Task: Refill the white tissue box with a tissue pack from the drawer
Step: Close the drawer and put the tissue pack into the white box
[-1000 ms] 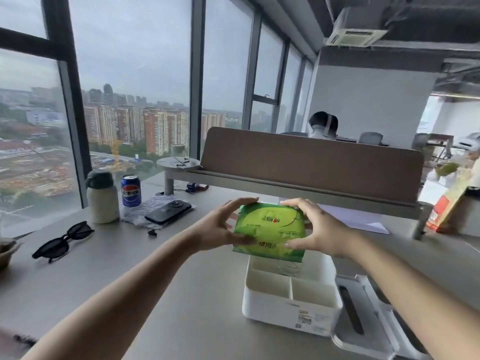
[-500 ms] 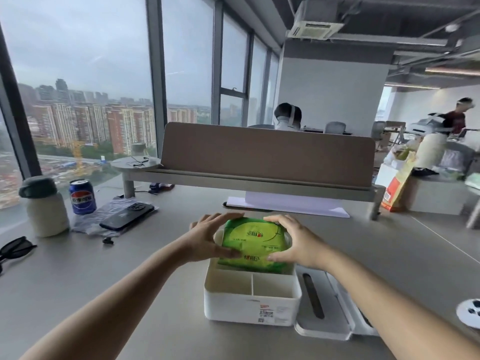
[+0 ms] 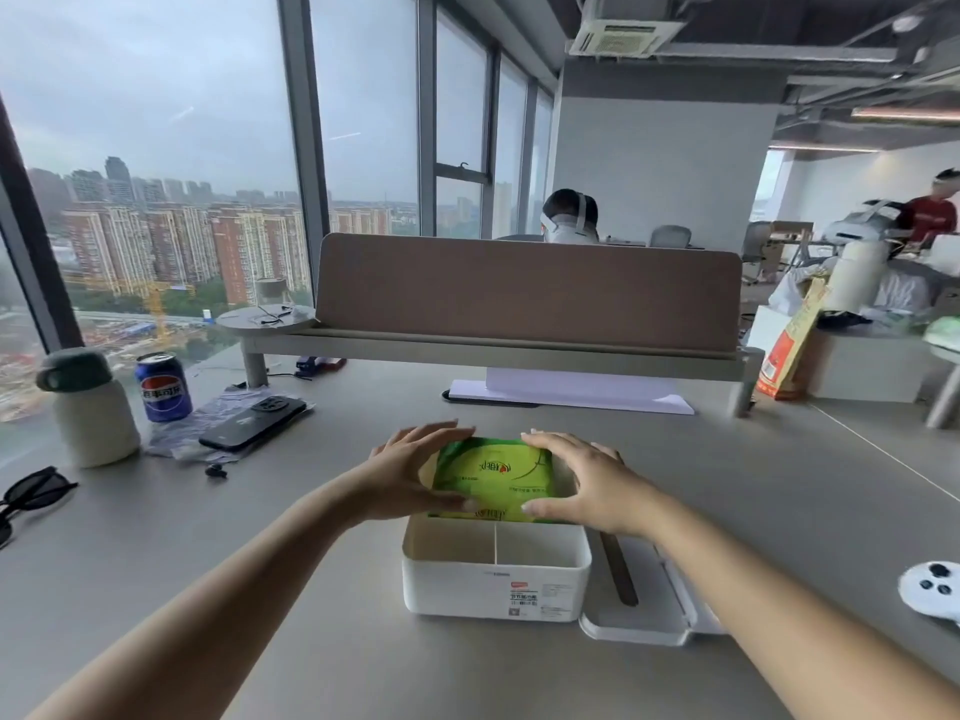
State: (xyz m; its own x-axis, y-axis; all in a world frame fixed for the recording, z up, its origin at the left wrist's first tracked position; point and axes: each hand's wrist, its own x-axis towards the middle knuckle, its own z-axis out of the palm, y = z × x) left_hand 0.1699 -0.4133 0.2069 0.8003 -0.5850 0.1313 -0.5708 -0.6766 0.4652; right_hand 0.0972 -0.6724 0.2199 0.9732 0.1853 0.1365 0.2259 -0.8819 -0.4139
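Note:
A green tissue pack (image 3: 496, 478) lies flat in the far compartment of the open white tissue box (image 3: 496, 589) on the grey desk. My left hand (image 3: 402, 472) grips the pack's left end and my right hand (image 3: 589, 483) grips its right end. The pack's lower part is sunk below the box's rim. Two small front compartments of the box hold nothing. The box's white lid (image 3: 641, 602), with a dark slot, lies on the desk just right of the box.
At the left stand a cream flask (image 3: 91, 407), a blue cola can (image 3: 162, 387), a black phone (image 3: 253, 422) on plastic wrap, and sunglasses (image 3: 31, 493). A white controller (image 3: 935, 589) sits at the right. A brown divider (image 3: 527, 293) crosses behind; people sit beyond.
Both hands have lowered the green pack from above the box down into its far compartment. The camera has tilted and swung right.

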